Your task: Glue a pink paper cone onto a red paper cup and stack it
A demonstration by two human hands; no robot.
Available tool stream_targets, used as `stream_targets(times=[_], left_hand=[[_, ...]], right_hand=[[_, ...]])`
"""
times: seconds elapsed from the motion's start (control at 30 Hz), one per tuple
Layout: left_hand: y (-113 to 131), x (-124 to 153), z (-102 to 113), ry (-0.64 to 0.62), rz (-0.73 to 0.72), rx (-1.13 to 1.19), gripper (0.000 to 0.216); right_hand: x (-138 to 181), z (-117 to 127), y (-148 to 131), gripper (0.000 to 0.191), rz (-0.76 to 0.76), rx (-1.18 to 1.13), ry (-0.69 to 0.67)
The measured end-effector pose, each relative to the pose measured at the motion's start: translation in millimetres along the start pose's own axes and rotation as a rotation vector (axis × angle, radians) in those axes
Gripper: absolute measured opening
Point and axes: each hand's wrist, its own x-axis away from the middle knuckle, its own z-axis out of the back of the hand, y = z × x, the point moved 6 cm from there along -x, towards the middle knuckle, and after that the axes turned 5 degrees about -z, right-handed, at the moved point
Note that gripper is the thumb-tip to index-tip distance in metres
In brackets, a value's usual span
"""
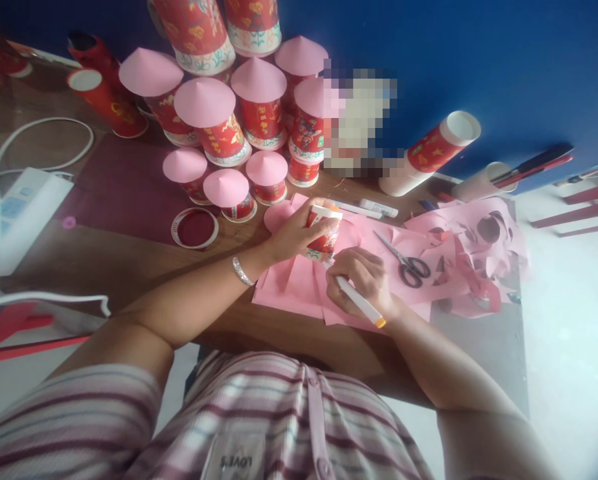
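My left hand [299, 230] is wrapped round a small red and white paper cup [325, 235], with coloured drawings along its white band. In my right hand [361, 277] is a white marker [359, 301] with a yellow end, its tip side pointing at the cup's lower edge. Whether the tip touches the cup is hidden by my fingers. Sheets of pink paper [299, 287] lie beneath both hands. Scissors [413, 268] rest on the pink paper, to the right of my right hand.
Several red cups with pink cone tops [205, 103] stand behind my left hand. A round red lid [195, 228] lies nearer. A glue stick [379, 208], a red tube [443, 143], a pen holder [486, 180] and cut pink scraps [479, 287] are to the right. A power strip [33, 213] sits left.
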Motion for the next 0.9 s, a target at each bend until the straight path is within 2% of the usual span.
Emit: stream_targets(times=[0.7, 0.9], left_hand=[[-1.2, -1.8, 0.7, -0.012, -0.028, -0.071, 0.047], [1.7, -0.6, -0.9, -0.005, -0.010, -0.042, 0.046]], right_hand=[[2.3, -3.0, 4.1, 0.027, -0.015, 0.006, 0.017], [2.1, 1.0, 2.2, 0.028, 0.030, -0.062, 0.015]])
